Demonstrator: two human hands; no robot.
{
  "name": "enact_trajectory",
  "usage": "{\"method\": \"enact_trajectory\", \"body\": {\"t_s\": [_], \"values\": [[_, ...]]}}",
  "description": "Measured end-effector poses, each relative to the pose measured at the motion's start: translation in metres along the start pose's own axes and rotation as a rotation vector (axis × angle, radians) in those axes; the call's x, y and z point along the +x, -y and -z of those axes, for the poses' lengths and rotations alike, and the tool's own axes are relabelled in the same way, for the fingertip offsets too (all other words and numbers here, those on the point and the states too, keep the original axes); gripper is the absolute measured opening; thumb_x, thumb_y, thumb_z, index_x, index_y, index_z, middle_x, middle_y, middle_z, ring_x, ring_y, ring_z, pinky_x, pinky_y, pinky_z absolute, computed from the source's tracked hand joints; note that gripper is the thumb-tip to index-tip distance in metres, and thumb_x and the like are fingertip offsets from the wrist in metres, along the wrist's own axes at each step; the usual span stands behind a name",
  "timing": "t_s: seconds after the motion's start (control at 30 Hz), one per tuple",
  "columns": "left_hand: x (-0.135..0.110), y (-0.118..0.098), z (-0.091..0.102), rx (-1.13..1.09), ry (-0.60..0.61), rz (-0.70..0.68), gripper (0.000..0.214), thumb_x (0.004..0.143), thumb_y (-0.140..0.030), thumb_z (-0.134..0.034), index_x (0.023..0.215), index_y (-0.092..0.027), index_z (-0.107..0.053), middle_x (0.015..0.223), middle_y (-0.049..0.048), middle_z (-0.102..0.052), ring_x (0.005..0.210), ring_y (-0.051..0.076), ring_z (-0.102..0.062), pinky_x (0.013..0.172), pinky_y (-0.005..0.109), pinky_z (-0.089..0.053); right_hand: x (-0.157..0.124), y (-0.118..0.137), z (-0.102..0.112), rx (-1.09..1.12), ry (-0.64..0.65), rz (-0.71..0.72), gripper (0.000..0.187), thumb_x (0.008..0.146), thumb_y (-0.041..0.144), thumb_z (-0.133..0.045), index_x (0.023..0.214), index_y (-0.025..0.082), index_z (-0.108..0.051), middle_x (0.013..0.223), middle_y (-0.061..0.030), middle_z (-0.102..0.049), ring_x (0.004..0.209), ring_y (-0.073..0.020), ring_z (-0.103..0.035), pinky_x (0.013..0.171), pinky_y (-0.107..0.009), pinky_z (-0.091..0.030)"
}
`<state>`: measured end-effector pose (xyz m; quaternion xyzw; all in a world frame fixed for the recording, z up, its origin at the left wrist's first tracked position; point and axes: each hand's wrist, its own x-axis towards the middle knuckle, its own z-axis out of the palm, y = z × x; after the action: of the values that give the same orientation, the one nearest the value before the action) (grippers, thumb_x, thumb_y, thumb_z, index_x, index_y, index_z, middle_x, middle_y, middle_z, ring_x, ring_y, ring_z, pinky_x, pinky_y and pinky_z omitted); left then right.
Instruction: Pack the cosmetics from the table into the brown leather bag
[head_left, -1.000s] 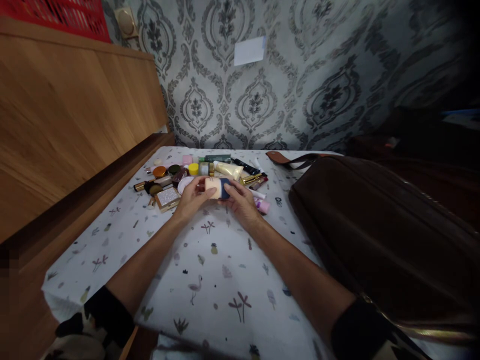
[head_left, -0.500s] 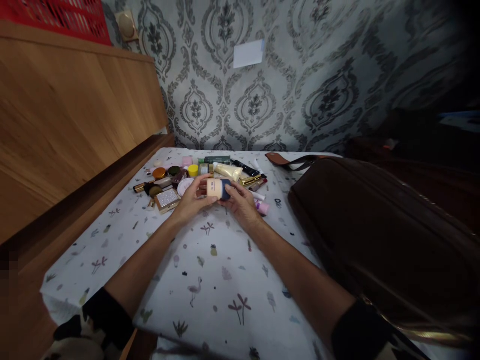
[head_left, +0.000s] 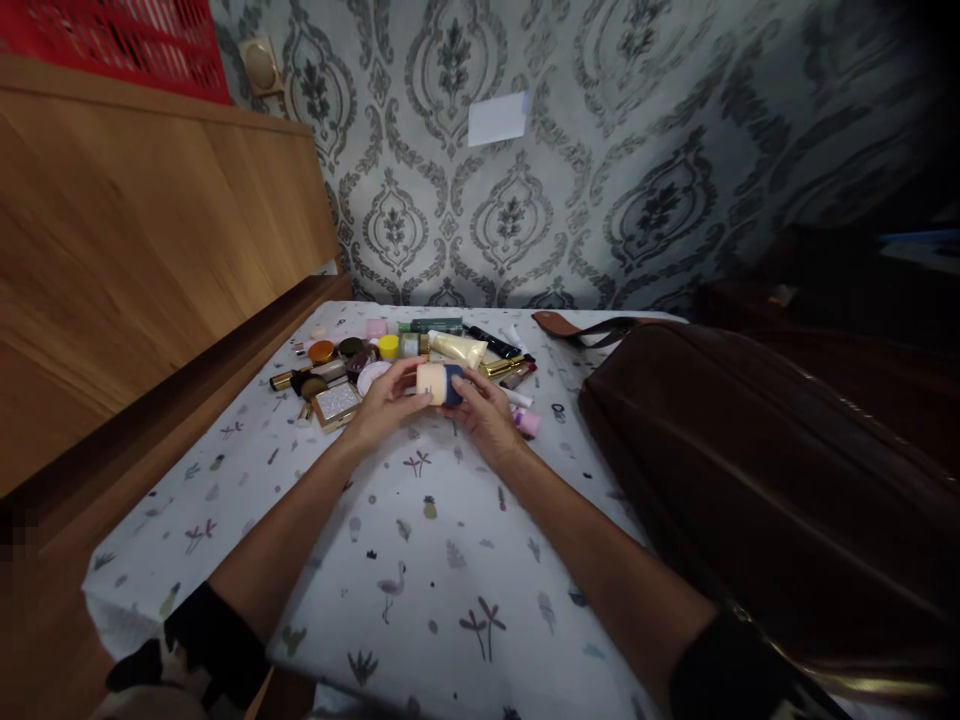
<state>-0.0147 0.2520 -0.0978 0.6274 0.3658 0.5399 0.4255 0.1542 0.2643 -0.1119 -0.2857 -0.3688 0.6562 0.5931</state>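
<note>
A small beige bottle with a dark blue cap (head_left: 433, 384) lies sideways between my two hands, above the printed cloth. My left hand (head_left: 386, 405) closes on its beige end. The fingers of my right hand (head_left: 484, 408) grip the blue cap. Just behind are a cream tube (head_left: 457, 348), a yellow-lidded jar (head_left: 388, 346) and a gold tube (head_left: 505, 367). To the left of my left hand sit a glittery compact (head_left: 337, 402) and a round white case (head_left: 372, 378), partly covered by that hand. A pink-capped tube (head_left: 527, 422) is beside my right hand.
A large dark brown bag (head_left: 750, 470) takes up the right side, its strap (head_left: 581, 328) lying on the cloth. The wooden cabinet (head_left: 165, 230) stands at the left with a red basket (head_left: 127, 45) on top. Patterned wallpaper (head_left: 510, 220) closes off the back.
The bottle has turned in my fingers, so its printed lettering has shifted down toward the lower edge. Both hands keep their hold. The whole view has shifted slightly.
</note>
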Motion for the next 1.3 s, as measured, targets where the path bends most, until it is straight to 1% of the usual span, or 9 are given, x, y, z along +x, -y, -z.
{"method": "enact_trajectory", "body": {"t_s": [0.13,0.3,0.37,0.53,0.73,0.9,1.0,1.13,1.3], "values": [[-0.002,0.004,-0.002,0.016,0.005,0.007,0.073,0.076,-0.049,-0.08,0.138,-0.023,-0.051,0.138,0.0128,-0.061,0.126,0.028,-0.059,0.102,0.041,-0.049,0.001,0.0,0.0,0.004,-0.004,0.013,0.048,0.058,0.042,-0.092,0.096,0.022,-0.072,0.086,-0.0005,-0.07,0.076,-0.0202,-0.069,0.068,-0.039,-0.065],[-0.004,0.0,-0.003,0.147,-0.029,0.132,0.058,0.09,-0.062,-0.058,0.127,-0.017,-0.061,0.118,0.0125,-0.068,0.098,0.024,-0.067,0.073,0.032,-0.056,0.0,0.0,0.0,0.0,0.013,0.016,0.048,0.06,0.041,-0.091,0.099,0.022,-0.072,0.089,-0.0014,-0.071,0.082,-0.0221,-0.07,0.07,-0.039,-0.066],[-0.004,-0.003,-0.001,0.143,-0.002,0.137,0.058,0.088,-0.06,-0.062,0.125,-0.017,-0.063,0.116,0.012,-0.069,0.097,0.024,-0.066,0.068,0.03,-0.055,0.001,0.0,0.0,-0.004,0.004,0.013,0.047,0.06,0.041,-0.091,0.099,0.022,-0.072,0.09,-0.0015,-0.071,0.082,-0.0219,-0.07,0.069,-0.039,-0.065],[-0.003,-0.006,0.0,0.042,0.017,0.065,0.076,0.073,-0.043,-0.083,0.14,-0.024,-0.053,0.137,0.0107,-0.061,0.124,0.028,-0.057,0.086,0.031,-0.054,0.0,0.001,0.0,-0.008,-0.002,0.0,0.046,0.061,0.04,-0.09,0.098,0.022,-0.072,0.089,-0.0014,-0.071,0.076,-0.0189,-0.069,0.067,-0.036,-0.065],[-0.007,-0.007,-0.004,0.17,0.009,0.16,0.058,0.089,-0.056,-0.062,0.133,-0.019,-0.058,0.122,0.0128,-0.066,0.093,0.022,-0.065,0.053,0.021,-0.048,-0.001,0.001,-0.001,0.001,-0.004,-0.007,0.044,0.062,0.038,-0.09,0.098,0.021,-0.072,0.088,-0.0009,-0.07,0.076,-0.0185,-0.069,0.067,-0.036,-0.065],[-0.007,-0.01,-0.002,0.072,0.051,0.12,0.072,0.078,-0.044,-0.079,0.142,-0.027,-0.05,0.136,0.0108,-0.06,0.117,0.027,-0.06,0.068,0.023,-0.054,0.0,0.0,0.001,-0.012,0.014,-0.009,0.047,0.062,0.042,-0.09,0.1,0.021,-0.071,0.09,-0.0022,-0.071,0.074,-0.0193,-0.07,0.064,-0.036,-0.065],[-0.007,-0.01,-0.003,0.067,0.002,0.158,0.071,0.08,-0.049,-0.075,0.142,-0.027,-0.049,0.133,0.0118,-0.061,0.106,0.025,-0.064,0.06,0.022,-0.053,0.0,0.0,0.001,-0.022,0.014,-0.002,0.045,0.064,0.042,-0.089,0.099,0.022,-0.071,0.092,-0.0026,-0.071,0.076,-0.02,-0.07,0.063,-0.035,-0.064],[-0.007,-0.008,-0.003,0.107,0.002,0.216,0.06,0.085,-0.062,-0.064,0.127,-0.019,-0.061,0.114,0.0129,-0.068,0.088,0.022,-0.065,0.049,0.021,-0.048,-0.001,0.001,-0.001,-0.021,0.013,-0.014,0.043,0.064,0.04,-0.088,0.099,0.021,-0.071,0.089,-0.0021,-0.071,0.076,-0.0206,-0.071,0.06,-0.032,-0.062],[-0.006,-0.012,0.0,0.014,0.054,0.131,0.076,0.075,-0.046,-0.081,0.142,-0.028,-0.051,0.134,0.0103,-0.061,0.118,0.028,-0.059,0.069,0.025,-0.055,-0.001,0.001,-0.002,-0.02,0.001,-0.027,0.046,0.061,0.046,-0.089,0.095,0.02,-0.071,0.088,-0.0021,-0.072,0.069,-0.0191,-0.071,0.054,-0.03,-0.061]]}}
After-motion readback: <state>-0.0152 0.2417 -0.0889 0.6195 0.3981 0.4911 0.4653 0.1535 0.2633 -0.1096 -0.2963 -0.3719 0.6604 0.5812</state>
